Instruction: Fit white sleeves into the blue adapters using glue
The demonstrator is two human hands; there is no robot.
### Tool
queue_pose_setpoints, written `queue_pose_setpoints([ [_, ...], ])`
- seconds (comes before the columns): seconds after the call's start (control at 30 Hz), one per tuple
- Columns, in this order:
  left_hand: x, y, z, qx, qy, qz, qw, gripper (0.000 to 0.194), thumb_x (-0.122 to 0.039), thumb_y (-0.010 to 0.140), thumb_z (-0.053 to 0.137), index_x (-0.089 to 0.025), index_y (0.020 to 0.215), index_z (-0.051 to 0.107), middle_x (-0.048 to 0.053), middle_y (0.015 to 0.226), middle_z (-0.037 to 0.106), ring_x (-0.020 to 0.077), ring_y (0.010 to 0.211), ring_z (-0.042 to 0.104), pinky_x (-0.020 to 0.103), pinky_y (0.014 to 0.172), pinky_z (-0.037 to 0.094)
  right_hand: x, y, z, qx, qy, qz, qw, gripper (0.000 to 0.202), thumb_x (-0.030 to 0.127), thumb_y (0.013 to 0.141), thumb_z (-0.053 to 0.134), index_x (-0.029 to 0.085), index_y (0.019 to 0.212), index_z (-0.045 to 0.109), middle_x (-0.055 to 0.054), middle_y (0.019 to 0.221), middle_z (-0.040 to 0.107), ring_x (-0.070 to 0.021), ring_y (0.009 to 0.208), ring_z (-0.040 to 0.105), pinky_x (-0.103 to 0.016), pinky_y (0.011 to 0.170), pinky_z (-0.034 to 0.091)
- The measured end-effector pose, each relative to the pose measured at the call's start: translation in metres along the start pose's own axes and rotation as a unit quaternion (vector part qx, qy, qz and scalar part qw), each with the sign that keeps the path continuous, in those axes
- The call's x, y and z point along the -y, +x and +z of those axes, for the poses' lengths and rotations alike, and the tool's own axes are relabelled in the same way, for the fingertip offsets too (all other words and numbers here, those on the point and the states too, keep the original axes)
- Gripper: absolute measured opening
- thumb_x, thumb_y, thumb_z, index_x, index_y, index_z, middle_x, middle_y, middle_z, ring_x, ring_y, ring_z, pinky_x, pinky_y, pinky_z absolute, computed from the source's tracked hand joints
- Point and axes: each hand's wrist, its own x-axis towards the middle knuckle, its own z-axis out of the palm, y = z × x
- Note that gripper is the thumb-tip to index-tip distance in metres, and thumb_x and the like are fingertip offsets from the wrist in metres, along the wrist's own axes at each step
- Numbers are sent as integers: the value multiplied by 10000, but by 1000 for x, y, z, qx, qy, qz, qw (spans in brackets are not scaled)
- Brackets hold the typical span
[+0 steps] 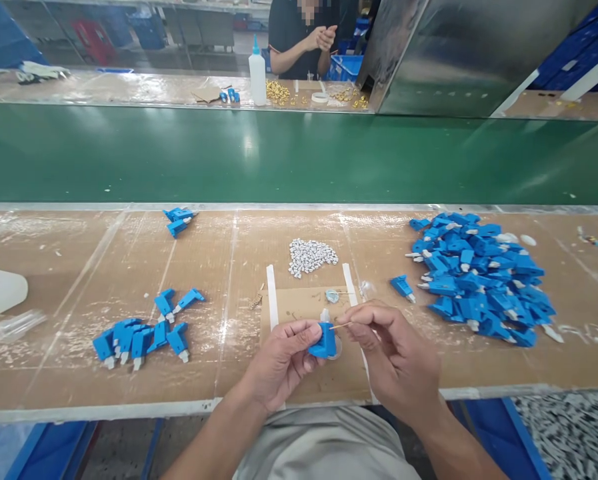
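A blue plastic part (323,343) with a whitish tip pointing up is pinched in my left hand (291,357), above a taped piece of cardboard (299,301). Between the fingertips of my right hand (396,350) is a thin stick (339,326), its end touching or very near the side of the blue part. A small pale blue blob (332,295) lies on the cardboard just beyond my hands, with another thin stick beside it. Behind the cardboard sits a pile of small grey-white pieces (311,257).
At the right is a large heap of blue parts (479,273); smaller groups (141,339) lie at the left. A green belt (299,157) crosses behind the table. Beyond it stand a white bottle (257,77) and a person (303,40). A translucent container (1,291) is at far left.
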Motion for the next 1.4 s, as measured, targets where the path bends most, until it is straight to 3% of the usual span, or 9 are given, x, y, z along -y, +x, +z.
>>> queue_pose_setpoints([
  [0.1,-2,-1,1,1,18,7,1000,282,-356,831,777,-82,810,713,38,721,608,43,572,533,101,492,401,1,0,-1,12,-26,-69,997,196,82,1005,510,249,1085,575,-51,953,664,-224,937,650,-375,815,524],
  [0.3,-7,-6,6,8,31,28,999,285,-343,840,762,-90,729,690,22,663,577,31,535,496,99,465,344,6,1,-1,29,-33,-120,992,265,26,968,507,243,1115,550,-51,958,666,-217,900,650,-366,763,520],
  [0.4,-8,-8,8,13,42,32,999,296,-352,844,756,-85,732,693,24,666,578,26,530,485,103,471,337,8,1,-1,-2,-19,-109,994,237,50,981,506,251,1095,561,-46,913,651,-230,890,648,-384,757,525],
  [0.7,-8,-9,9,21,63,52,996,303,-354,866,736,-77,751,699,12,647,544,17,516,426,110,488,336,10,-1,0,2,11,-105,994,201,69,994,506,237,1075,580,-47,916,644,-227,876,639,-381,754,510],
  [0.87,-16,-14,-4,-10,39,76,996,285,-346,834,775,-78,775,699,3,671,537,19,544,432,97,469,348,4,2,-9,-22,34,-32,999,106,144,1000,566,227,980,630,-54,977,589,-232,968,590,-349,772,467],
  [1.07,-26,-21,-27,-68,-7,138,988,235,-288,795,809,-89,757,690,8,691,570,31,577,470,81,452,373,-17,-11,-14,136,-39,58,988,133,230,1037,533,225,966,645,-46,1003,550,-185,803,543,-315,688,423],
  [1.17,-26,-21,-31,-71,-23,134,988,223,-275,787,818,-88,763,698,4,676,576,26,558,469,83,458,394,-24,-14,-13,169,-63,71,981,116,263,1042,530,232,1033,642,-46,1000,552,-189,799,549,-321,705,435],
  [1.3,-23,-18,-35,-75,-29,131,988,227,-276,788,819,-86,770,696,4,672,569,32,578,491,79,458,389,-32,12,-14,130,-122,39,983,100,281,1020,578,240,1091,634,-34,948,597,-183,715,547,-317,673,434],
  [1.4,-21,-15,-39,-75,-20,132,988,233,-290,809,802,-84,785,695,12,700,569,42,607,504,85,460,384,-42,49,-5,150,-193,-55,968,91,217,1018,546,211,1012,637,-45,894,622,-199,755,584,-313,691,440],
])
